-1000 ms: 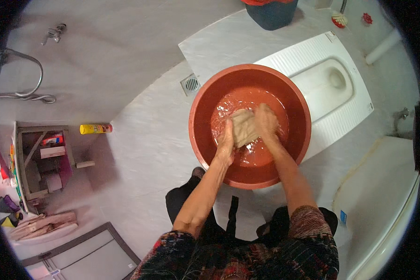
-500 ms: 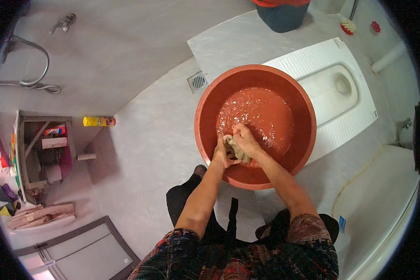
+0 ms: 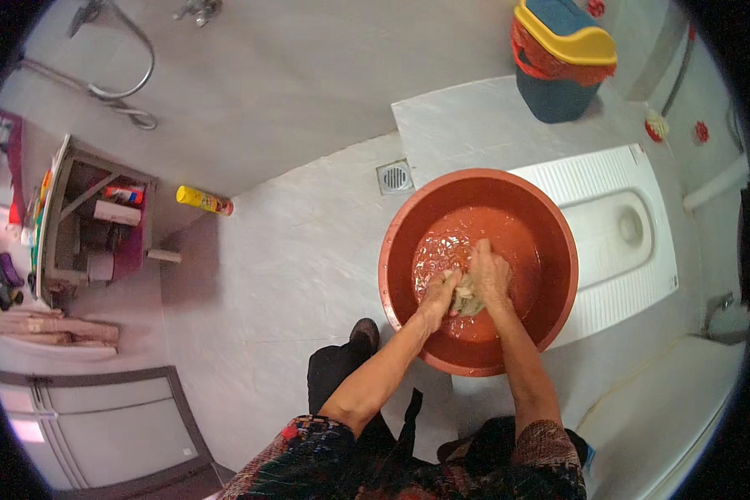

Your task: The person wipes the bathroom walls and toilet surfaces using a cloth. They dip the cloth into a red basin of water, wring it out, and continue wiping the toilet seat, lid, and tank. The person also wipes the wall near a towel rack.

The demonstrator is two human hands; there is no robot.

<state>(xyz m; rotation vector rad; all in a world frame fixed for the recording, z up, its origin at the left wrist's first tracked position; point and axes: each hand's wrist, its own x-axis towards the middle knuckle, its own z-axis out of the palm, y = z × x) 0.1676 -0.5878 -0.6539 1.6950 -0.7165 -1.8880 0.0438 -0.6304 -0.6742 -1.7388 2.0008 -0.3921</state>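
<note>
Grey floor (image 3: pixel 258 275) | red basin (image 3: pixel 398 271): beige cloth (image 3: pixel 467 298) now nearer centre | hands (image 3: pixel 439 293) (image 3: pixel 490 273): both closed on it

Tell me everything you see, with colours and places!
Basin: 1, reddish-brown, centre-right
Cloth: 1, beige, between hands
Squat toilet: 1, white, right of basin
Bin: 1, blue, yellow and red, upper right
Drain: 1, grey, upper middle
Container: 1, yellow, left
Shelf: 1, grey, left
Shower hose: 1, silver, upper left
Tap: 1, silver, top left
Framed panel: 1, grey, lower left
Small things: unclear count, mixed, far left
Shoe: 1, brown, lower middle
Sleeves: 2, patterned, bottom
Left hand: 1, bare, gripping cloth
Right hand: 1, bare, against cloth
</note>
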